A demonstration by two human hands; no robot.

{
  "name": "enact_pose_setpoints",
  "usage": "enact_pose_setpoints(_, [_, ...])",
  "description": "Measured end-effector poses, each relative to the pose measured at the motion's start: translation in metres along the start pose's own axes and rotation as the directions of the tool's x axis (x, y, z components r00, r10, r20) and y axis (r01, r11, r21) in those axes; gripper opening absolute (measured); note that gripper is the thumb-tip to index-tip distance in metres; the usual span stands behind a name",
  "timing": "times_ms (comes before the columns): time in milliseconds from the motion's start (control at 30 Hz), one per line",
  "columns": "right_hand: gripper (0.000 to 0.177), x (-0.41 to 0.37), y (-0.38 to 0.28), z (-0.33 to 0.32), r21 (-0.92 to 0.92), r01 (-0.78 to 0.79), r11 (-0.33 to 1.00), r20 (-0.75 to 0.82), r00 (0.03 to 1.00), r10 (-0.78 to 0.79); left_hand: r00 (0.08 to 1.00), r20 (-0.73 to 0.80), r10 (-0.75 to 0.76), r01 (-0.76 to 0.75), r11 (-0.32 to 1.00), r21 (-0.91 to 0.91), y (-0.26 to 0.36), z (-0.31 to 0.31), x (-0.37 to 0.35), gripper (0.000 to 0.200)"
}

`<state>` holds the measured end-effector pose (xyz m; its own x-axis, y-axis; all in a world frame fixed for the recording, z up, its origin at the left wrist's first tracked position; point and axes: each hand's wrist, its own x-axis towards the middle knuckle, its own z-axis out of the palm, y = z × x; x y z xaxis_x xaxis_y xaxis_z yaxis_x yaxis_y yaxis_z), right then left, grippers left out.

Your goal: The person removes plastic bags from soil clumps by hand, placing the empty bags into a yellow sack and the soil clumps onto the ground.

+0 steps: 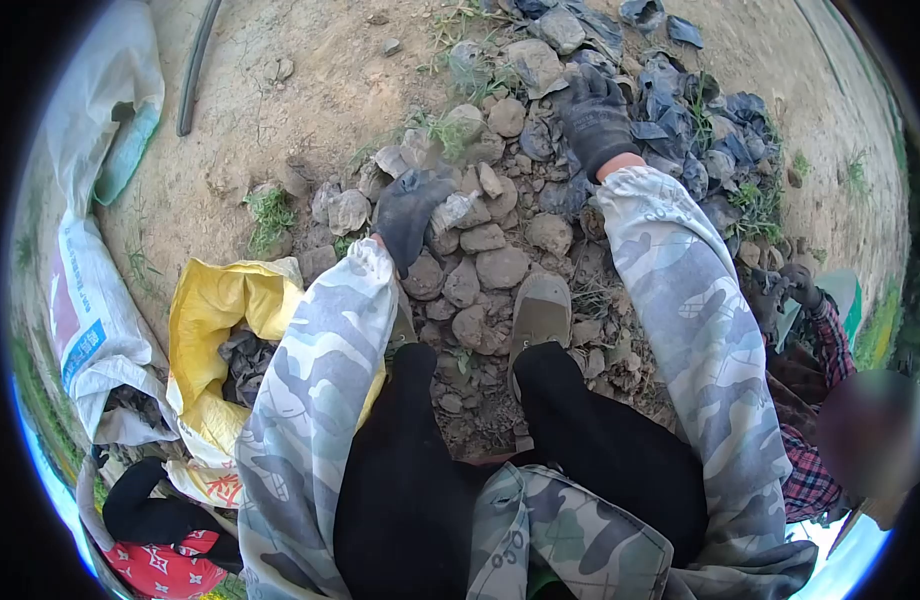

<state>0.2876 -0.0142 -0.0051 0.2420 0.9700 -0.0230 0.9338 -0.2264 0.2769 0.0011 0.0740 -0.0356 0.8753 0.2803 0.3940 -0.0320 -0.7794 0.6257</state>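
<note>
My left hand (410, 215), in a dark glove, is closed around one end of a crumpled whitish plastic piece (455, 210) above the soil clods (502, 267). My right hand (592, 115), gloved too, reaches to the upper part of the heap. Its fingers are bent and pressed together beside a pale rounded clod (535, 68); whatever lies under them is hidden. Torn black plastic film (665, 115) covers the heap to the right of this hand. Both my shoes (542, 308) stand among the clods.
An open yellow sack (195, 325) with dark scraps inside stands at the left, beside a long white sack (90, 290). A black hose (195, 70) lies on bare soil. One person in red (160, 565) is at lower left; another's gloved hands (785, 290) are at the right.
</note>
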Motion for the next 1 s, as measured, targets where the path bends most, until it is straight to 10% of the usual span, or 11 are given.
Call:
enact_pose_setpoints(33, [0.03,0.002,0.002,-0.004,-0.043,-0.004,0.999,0.149,0.989,0.01,0.999,0.032,-0.04,0.039,0.999,0.032,0.001,0.004,-0.001,0.03])
enact_pose_setpoints(67, [0.021,-0.01,-0.001,-0.008,0.068,-0.006,0.998,-0.086,0.996,0.011,0.866,0.083,-0.493,0.426,0.643,-0.636,0.008,0.017,-0.003,0.034])
enact_pose_setpoints(200, [0.019,-0.024,-0.018,0.001,0.606,0.125,0.786,-0.296,0.952,0.077,0.587,0.245,-0.772,0.644,0.262,-0.719,0.036,0.011,0.019,0.043])
enact_pose_setpoints(233, [0.019,-0.028,-0.024,0.007,0.614,0.122,0.78,-0.293,0.953,0.081,0.582,0.249,-0.774,0.651,0.261,-0.713,0.036,0.013,0.019,0.043])
enact_pose_setpoints(300, [0.019,-0.032,-0.039,0.011,0.985,0.023,0.171,-0.029,0.999,0.035,0.583,0.251,-0.773,0.653,0.262,-0.71,0.038,0.015,0.021,0.047])
enact_pose_setpoints(433, [0.02,-0.042,-0.061,0.002,0.987,-0.105,-0.12,0.105,0.994,-0.01,0.572,0.222,-0.79,0.706,0.335,-0.624,0.042,0.019,0.015,0.053])
enact_pose_setpoints(467, [0.02,-0.043,-0.063,0.001,0.85,-0.423,-0.315,0.438,0.899,-0.026,0.569,0.224,-0.791,0.708,0.332,-0.623,0.04,0.024,0.01,0.053])
enact_pose_setpoints(500, [0.02,-0.046,-0.063,0.007,0.848,-0.425,-0.315,0.44,0.898,-0.028,0.586,0.217,-0.78,0.686,0.336,-0.646,0.036,0.03,0.006,0.053])
enact_pose_setpoints(567, [0.019,-0.048,-0.056,0.047,0.513,0.06,0.856,-0.037,0.998,-0.048,0.603,0.207,-0.77,0.661,0.337,-0.671,0.037,0.031,0.003,0.054])
enact_pose_setpoints(733, [0.024,-0.046,-0.05,0.054,0.81,-0.573,0.122,0.508,0.791,0.34,0.593,0.31,-0.743,0.772,0.415,-0.481,0.034,0.024,-0.001,0.051])
enact_pose_setpoints(1000, [0.054,-0.023,-0.055,-0.001,0.437,-0.164,0.885,0.091,0.986,0.138,0.572,0.393,-0.72,0.747,0.259,-0.612,0.034,0.016,0.005,0.047])
